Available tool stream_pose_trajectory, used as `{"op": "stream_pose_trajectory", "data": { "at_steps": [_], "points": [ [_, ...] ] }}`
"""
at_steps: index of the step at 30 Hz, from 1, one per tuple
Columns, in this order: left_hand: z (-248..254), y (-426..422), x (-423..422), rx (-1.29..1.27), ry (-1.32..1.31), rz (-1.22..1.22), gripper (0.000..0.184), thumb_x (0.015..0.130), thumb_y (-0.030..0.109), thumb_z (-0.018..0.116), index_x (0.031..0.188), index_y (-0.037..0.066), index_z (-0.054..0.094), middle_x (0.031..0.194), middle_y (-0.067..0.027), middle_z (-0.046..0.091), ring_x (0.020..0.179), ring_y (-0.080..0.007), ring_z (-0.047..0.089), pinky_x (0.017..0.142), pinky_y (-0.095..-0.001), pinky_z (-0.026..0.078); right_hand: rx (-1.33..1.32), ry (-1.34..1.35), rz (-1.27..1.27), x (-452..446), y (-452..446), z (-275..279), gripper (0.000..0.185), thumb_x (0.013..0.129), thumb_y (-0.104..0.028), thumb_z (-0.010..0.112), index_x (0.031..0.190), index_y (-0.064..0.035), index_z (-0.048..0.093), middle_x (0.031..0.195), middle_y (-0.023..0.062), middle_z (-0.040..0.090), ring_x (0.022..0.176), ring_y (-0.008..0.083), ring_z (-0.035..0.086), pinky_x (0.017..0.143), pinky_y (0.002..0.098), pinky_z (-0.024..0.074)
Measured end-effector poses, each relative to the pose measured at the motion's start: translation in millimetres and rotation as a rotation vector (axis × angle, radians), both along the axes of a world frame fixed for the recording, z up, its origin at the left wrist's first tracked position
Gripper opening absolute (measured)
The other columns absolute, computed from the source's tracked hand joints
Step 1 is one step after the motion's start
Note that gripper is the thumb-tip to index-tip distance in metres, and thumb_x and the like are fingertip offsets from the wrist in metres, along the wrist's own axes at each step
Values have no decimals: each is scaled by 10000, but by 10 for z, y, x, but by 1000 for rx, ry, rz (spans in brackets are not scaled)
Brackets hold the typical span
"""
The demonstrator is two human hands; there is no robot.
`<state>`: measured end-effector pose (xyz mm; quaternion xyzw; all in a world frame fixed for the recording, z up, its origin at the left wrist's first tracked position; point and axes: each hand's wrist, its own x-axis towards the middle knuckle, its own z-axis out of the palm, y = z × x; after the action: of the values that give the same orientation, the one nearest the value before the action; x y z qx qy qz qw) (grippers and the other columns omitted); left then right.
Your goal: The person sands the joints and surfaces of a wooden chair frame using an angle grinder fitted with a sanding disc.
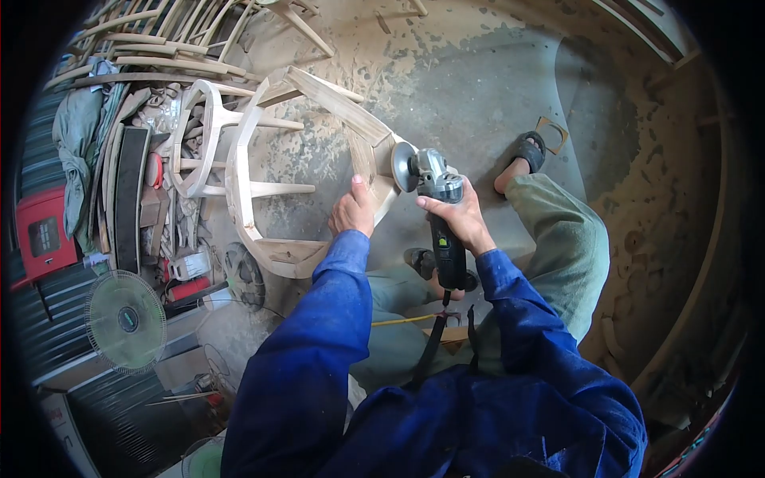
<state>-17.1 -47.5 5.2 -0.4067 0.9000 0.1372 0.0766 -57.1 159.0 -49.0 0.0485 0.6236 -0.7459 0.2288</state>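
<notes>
My right hand [460,213] is wrapped round an angle grinder [448,247], its metal head pointing away from me. The grinder's round disc [404,166] is at the edge of a pale wooden chair frame [343,107]; whether it touches the wood I cannot tell. On the near side of that frame my left hand [353,210] grips a wooden rail, thumb on top and fingers partly hidden. The frame is a many-sided ring of joined pieces with legs. From the grinder's rear end a cord runs back toward my lap.
Left of the frame stands a smaller wooden frame [209,139]. Curved wooden strips [171,48] are piled at the upper left. A green fan [125,322] and a red box [46,235] are at the left. Sawdust covers much of the floor [494,88]. My sandalled foot [526,155] is at the right.
</notes>
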Motion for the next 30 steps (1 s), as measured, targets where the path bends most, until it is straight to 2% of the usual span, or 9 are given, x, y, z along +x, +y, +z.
{"op": "stream_pose_trajectory", "data": {
  "at_steps": [3,12,16,17,21,24,26,28,30],
  "points": [
    [2,15,15,-6,-15,-2,867,1041,662,198,1157,13,759,1158,-307,701,1169,-495,628,1039,-549,459,-14,-68,30,-53,-22,5,666,756,-240,948,1237,-23,542,970,57,673,805,134,656,718,297,566],
    [-15,-11,18,-5,-19,-9,894,1035,687,176,1178,18,753,1133,-307,708,1154,-504,632,1025,-556,463,-60,-337,65,-119,192,-248,616,774,-262,938,1169,11,553,879,81,671,705,157,665,629,320,575],
    [-37,-2,7,1,-8,-16,892,1038,677,188,1154,-1,757,1132,-317,703,1158,-504,630,1032,-559,458,-98,-454,66,-145,225,-602,526,761,-306,936,1081,-3,648,831,60,674,649,161,659,590,324,570],
    [-31,-22,21,0,-15,-9,891,1039,672,191,1147,-6,757,1132,-320,701,1159,-504,629,1035,-559,456,-119,-464,23,-117,205,-694,438,779,-312,920,991,-15,678,785,51,662,630,160,653,575,326,563],
    [16,-14,-7,7,-11,0,869,1046,645,199,1133,-16,756,1140,-323,695,1166,-500,626,1053,-556,446,-170,-418,-46,-5,102,-480,366,818,-264,891,974,-14,674,776,53,655,613,166,650,552,324,549],
    [22,-17,-1,24,10,4,858,1046,645,203,1131,-1,761,1145,-315,696,1173,-496,624,1056,-553,445,-238,-304,-11,163,3,-307,442,851,-252,873,1094,-28,580,831,69,647,647,178,662,589,330,559],
    [20,-16,2,26,8,6,850,1045,646,206,1130,12,765,1148,-310,697,1173,-493,625,1056,-551,446,-181,-212,-41,259,-63,-72,527,826,-175,895,1143,-35,498,881,76,665,688,178,674,632,332,568],
    [30,-8,-3,21,2,15,846,1044,649,208,1129,21,768,1149,-306,698,1171,-490,627,1054,-550,449,-145,-75,-67,320,-137,-107,559,812,-162,909,1162,-39,492,907,76,671,718,171,680,651,327,572],
    [38,11,-7,13,-9,24,846,1042,655,209,1128,27,770,1148,-304,699,1167,-487,631,1049,-551,452,-147,-72,-76,359,-168,-129,577,805,-157,915,1172,-42,485,923,76,672,733,168,683,659,324,573]
  ]
}}
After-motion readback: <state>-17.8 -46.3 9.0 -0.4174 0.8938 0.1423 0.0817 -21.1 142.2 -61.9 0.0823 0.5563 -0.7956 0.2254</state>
